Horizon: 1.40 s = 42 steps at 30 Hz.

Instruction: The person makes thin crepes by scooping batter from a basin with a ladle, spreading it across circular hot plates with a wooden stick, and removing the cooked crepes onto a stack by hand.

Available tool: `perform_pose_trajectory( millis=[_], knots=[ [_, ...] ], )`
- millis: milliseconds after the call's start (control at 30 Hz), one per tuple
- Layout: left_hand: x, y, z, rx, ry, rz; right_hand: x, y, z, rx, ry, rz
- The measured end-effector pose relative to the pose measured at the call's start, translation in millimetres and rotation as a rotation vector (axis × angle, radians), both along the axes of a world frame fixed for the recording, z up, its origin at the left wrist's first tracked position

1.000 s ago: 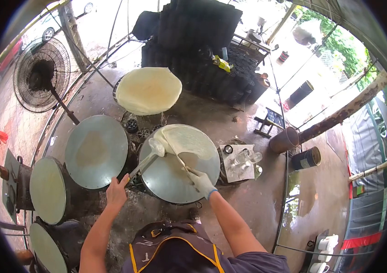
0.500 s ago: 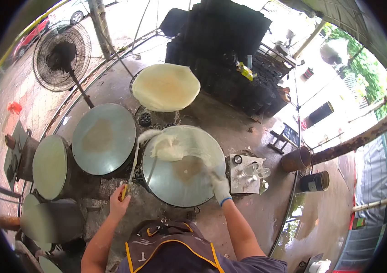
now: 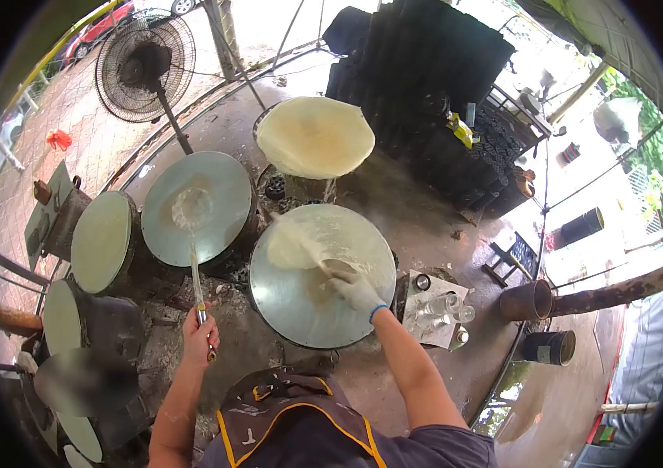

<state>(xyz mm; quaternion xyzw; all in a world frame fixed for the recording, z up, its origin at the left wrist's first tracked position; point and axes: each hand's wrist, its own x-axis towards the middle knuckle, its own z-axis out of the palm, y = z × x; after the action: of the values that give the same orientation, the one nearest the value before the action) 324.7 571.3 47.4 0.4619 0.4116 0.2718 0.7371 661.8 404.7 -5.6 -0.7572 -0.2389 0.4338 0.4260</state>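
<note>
My left hand [image 3: 200, 335] is wrapped round the handle of a long, ladle-like tool [image 3: 196, 269]. Its pale-coated, blurred round head lies over the middle of the left griddle [image 3: 232, 175]. My right hand [image 3: 359, 292], in a white glove with a blue cuff, is over the front griddle [image 3: 292, 312]. Its fingers are bent round a brownish piece, too blurred to name, at the griddle's surface. A pale smear of batter [image 3: 296, 242] covers the upper part of that griddle, thin and streaky towards the right.
A round pale sheet [image 3: 316, 136] covers a griddle behind. More round griddles [image 3: 101, 242] stand along the left. Glass jars [image 3: 444, 304] sit on a small board at right. A fan [image 3: 147, 66] and a stack of black blocks [image 3: 433, 86] stand farther back.
My left hand has swung the ladle-like tool from the front griddle to the left griddle. My right hand has moved inward across the front griddle, and the batter there is spread differently. The view has shifted.
</note>
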Motion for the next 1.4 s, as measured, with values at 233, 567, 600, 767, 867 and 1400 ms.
perform_pose_trajectory(
  millis=[233,567,600,767,867,1400],
  knots=[
    [-25,-35,2,-0.091,-0.006,0.191,11,-23,-1,-0.170,0.122,-0.008],
    [-55,-69,2,-0.130,0.007,0.405,30,-69,-65,-0.071,0.344,0.160],
    [-57,-72,1,-0.144,-0.005,0.412,44,-47,-46,-0.131,0.350,0.077],
    [-58,-88,0,-0.198,-0.069,0.440,49,-10,-8,-0.243,0.394,0.229],
    [-58,-99,2,-0.149,-0.051,0.413,40,-62,-34,-0.421,0.574,0.345],
    [-82,-134,7,-0.274,-0.090,0.301,31,-104,-19,0.100,0.340,-0.215]
  ],
)
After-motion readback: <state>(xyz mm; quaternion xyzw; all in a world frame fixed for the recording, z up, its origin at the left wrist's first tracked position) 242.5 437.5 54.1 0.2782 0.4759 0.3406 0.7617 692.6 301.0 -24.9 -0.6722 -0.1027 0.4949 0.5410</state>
